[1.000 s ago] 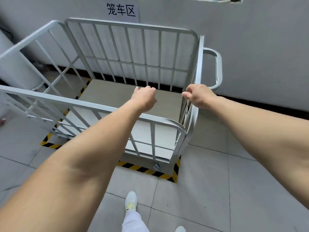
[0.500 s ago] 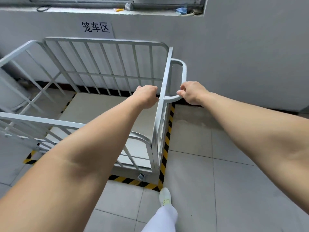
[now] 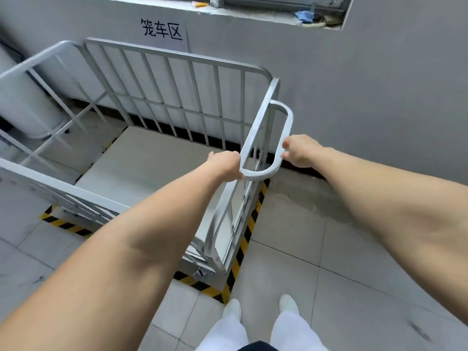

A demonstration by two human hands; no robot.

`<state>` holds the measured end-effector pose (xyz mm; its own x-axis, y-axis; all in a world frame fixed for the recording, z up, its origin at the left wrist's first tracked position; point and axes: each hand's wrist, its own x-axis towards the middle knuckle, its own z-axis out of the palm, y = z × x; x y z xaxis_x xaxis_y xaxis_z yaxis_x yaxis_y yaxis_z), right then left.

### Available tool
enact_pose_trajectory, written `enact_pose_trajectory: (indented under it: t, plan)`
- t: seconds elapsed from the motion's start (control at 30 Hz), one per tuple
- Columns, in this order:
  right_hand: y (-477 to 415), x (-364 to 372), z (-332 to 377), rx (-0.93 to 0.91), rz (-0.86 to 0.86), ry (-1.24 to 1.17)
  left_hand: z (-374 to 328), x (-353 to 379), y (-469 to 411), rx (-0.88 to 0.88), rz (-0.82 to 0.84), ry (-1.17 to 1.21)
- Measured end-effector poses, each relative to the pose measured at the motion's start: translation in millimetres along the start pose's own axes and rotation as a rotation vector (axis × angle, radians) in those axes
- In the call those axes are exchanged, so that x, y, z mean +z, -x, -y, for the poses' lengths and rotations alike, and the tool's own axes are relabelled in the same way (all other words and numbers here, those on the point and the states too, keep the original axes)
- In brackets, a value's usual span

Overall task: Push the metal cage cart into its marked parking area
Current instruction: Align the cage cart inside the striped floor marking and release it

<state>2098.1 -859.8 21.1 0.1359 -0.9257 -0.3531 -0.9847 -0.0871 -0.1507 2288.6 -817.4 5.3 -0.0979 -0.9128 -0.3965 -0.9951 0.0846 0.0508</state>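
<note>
A white metal cart (image 3: 177, 102) with barred sides stands against a grey wall, inside a floor bay edged with yellow-and-black tape (image 3: 243, 239). A sign (image 3: 162, 30) with black characters hangs on the wall above it. Both arms reach forward: the left hand (image 3: 225, 164) grips the near end of the cart's looped handle (image 3: 283, 138), the right hand (image 3: 300, 150) curls around its outer side. White shoes (image 3: 288, 304) and trousers stand on the tiled floor (image 3: 329, 287) below.

cart (image 3: 162, 102) against wall (image 3: 367, 84) | floor tape (image 3: 241, 245) right | sign (image 3: 163, 30) behind
</note>
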Motion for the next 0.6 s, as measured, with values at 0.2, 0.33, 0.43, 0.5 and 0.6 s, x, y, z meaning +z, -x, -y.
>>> enact_pose_trajectory:
  t: [0.2,0.33,0.43,0.5,0.6]
  plan:
    - [-46,10,-26,-0.193,0.150,0.198,-12,27,-12,-0.192,0.130,0.113]
    - [-70,29,-35,-0.403,0.235,0.298,-18,52,-17,-0.319,0.186,0.166]
    - [-82,38,-41,-0.594,0.157,0.360,-17,71,-8,-0.403,0.215,0.196]
    - [-86,43,-43,-0.662,0.117,0.380,-13,81,-5,-0.388,0.143,0.198]
    - [-92,53,-38,-0.709,0.140,0.403,-8,91,1,-0.370,0.053,0.167]
